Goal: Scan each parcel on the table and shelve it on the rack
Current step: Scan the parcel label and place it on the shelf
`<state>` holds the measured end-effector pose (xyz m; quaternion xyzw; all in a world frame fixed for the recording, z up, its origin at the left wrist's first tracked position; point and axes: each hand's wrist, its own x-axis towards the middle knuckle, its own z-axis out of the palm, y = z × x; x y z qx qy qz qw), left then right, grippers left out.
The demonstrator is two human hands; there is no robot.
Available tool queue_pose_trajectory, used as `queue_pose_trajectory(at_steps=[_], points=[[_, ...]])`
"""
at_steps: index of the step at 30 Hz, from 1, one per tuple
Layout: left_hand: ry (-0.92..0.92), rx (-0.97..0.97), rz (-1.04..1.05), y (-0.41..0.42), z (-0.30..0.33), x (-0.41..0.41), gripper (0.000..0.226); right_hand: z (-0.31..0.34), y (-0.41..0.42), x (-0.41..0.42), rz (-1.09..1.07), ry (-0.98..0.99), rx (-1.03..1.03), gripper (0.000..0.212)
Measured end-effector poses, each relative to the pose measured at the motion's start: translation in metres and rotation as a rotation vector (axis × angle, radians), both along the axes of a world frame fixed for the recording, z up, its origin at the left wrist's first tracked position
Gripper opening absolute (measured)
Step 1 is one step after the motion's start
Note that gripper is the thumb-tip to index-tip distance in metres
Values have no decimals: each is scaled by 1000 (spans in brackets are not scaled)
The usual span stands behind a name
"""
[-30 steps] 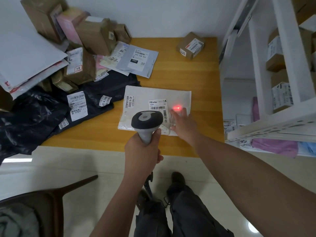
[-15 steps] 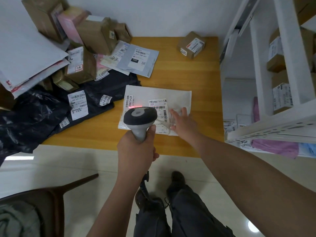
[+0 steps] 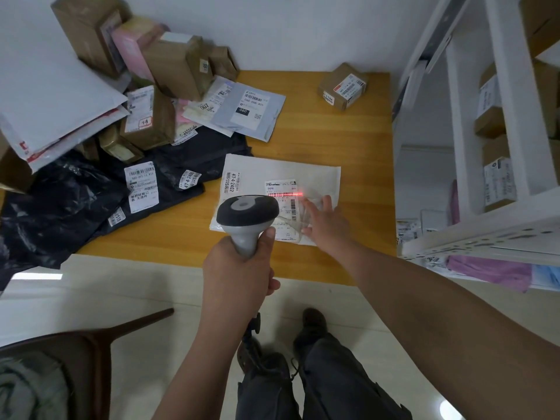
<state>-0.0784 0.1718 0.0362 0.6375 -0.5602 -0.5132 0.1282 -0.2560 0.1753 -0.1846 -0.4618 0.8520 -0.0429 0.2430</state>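
Scanning the white envelope on the desk.

The left hand grips the scanner; its red line falls across the label just ahead. The right hand, fingers spread, presses the white envelope flat beside the label. Best to hold the beam steady along the full barcode, envelope pinned smooth, before lifting toward the rack to the right.

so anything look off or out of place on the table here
Mostly the heap at the table's far left: cardboard boxes lean tilted against each other over black bags and mailers, one bag sagging off the front edge. The white mailer being scanned lies flat and looks fine, as does the lone small box.
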Motion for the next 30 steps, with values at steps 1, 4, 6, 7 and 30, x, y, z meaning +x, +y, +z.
queue_pose_trajectory(at_steps=[1,4,6,7,30], points=[[5,3,5,0,0,-1,42,0,1,0,7,1,-11,69],[20,-1,20,0,-3,-3,39,0,2,-1,12,-6,-11,69],[26,2,42,0,-5,-4,36,0,1,-1,8,-10,6,70],[26,9,48,0,-5,-4,36,-1,0,-2,7,-10,13,70],[47,14,38,-1,-10,-9,37,3,-1,-6,35,-29,27,72]])
